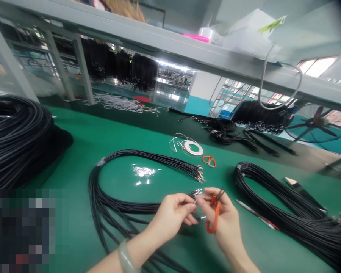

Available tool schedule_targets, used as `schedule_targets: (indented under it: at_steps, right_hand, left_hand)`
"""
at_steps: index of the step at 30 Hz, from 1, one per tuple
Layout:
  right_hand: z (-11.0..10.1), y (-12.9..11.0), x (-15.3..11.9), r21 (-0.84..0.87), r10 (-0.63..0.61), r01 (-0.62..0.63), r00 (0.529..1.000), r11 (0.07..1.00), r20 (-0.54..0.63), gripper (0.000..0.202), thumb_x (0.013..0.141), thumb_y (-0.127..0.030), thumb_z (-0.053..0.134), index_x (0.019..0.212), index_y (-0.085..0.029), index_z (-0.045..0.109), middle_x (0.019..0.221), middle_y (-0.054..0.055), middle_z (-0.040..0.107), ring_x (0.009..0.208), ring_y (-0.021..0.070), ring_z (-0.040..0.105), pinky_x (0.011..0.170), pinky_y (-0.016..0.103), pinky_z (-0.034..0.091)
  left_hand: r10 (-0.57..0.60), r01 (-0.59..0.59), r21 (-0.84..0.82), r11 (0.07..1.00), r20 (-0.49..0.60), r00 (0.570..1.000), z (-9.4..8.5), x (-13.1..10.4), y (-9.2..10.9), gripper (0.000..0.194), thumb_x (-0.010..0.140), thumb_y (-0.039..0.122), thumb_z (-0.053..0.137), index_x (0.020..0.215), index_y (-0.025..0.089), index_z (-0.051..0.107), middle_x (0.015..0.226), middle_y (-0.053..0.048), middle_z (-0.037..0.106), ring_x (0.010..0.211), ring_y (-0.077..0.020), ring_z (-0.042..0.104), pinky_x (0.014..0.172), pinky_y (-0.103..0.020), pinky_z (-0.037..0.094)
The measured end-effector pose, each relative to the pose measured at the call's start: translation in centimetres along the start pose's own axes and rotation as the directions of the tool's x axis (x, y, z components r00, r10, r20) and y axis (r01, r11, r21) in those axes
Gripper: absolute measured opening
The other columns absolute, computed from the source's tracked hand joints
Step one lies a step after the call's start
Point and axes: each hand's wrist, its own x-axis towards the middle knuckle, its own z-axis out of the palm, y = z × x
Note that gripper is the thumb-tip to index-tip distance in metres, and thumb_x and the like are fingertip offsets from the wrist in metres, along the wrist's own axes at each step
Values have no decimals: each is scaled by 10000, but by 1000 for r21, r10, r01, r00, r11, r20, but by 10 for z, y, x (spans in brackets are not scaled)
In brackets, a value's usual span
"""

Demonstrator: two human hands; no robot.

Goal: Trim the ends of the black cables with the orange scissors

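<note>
My left hand (177, 212), a pale green bangle (127, 258) on its wrist, pinches the thin end of a black cable. Close against it, my right hand (220, 208) has orange-handled scissors (215, 218) tucked in the palm, blades pointing up, while its thumb and fingertips meet at the same cable end. Exactly what lies between those fingertips is too small to tell. A looped bundle of black cables (92, 178) runs under and beside my hands, with bared metal tips. Just beyond lies a scatter of small clear-white pieces (144, 171).
A white ring of tape or strip (193, 148) and a second orange-handled scissors (209, 161) lie ahead. To the right are another cable bundle (272, 204), a pen (257, 215) and a dark blade-like tool (304, 193). Large cable coils (17, 140) stand left. A shelf beam (170, 41) crosses above.
</note>
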Motion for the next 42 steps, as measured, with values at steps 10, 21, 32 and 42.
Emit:
schedule_targets:
  at_steps: [10, 21, 32, 42]
  right_hand:
    - [-1, 3, 1, 263, 219, -237, 971, 935, 98, 448, 708, -283, 824, 1064, -226, 558, 784, -21, 661, 673, 115, 585, 631, 214, 462]
    - [2, 7, 0, 279, 222, -239, 971, 930, 93, 470, 688, -311, 828, 1062, -239, 553, 773, -19, 644, 680, 132, 585, 618, 223, 466]
    - [7, -6, -4, 216, 149, -147, 989, 965, 7, 416, 657, -318, 845, 974, -228, 592, 760, 9, 686, 667, 161, 624, 623, 259, 502]
    - [1, 5, 0, 299, 257, -256, 966, 919, 36, 421, 676, -304, 848, 995, -213, 589, 653, -67, 555, 531, 61, 435, 506, 165, 368]
  left_hand:
    - [220, -190, 219, 957, -123, 968, 8, -12, 6, 136, 800, 275, 669, 844, 178, 584, 757, 26, 589, 544, -88, 599, 511, -185, 519]
    - [370, -338, 234, 912, -109, 923, 8, -12, 0, 55, 856, 192, 596, 814, 186, 632, 786, 13, 617, 631, -102, 643, 578, -163, 543]
    - [427, -391, 337, 856, -35, 904, 3, -12, 1, 144, 861, 105, 520, 788, 181, 619, 785, -5, 618, 723, -132, 648, 668, -190, 545]
    - [529, -467, 457, 757, -9, 849, 3, -9, -4, 42, 881, 181, 586, 898, 199, 621, 840, 1, 667, 704, -111, 647, 675, -185, 526]
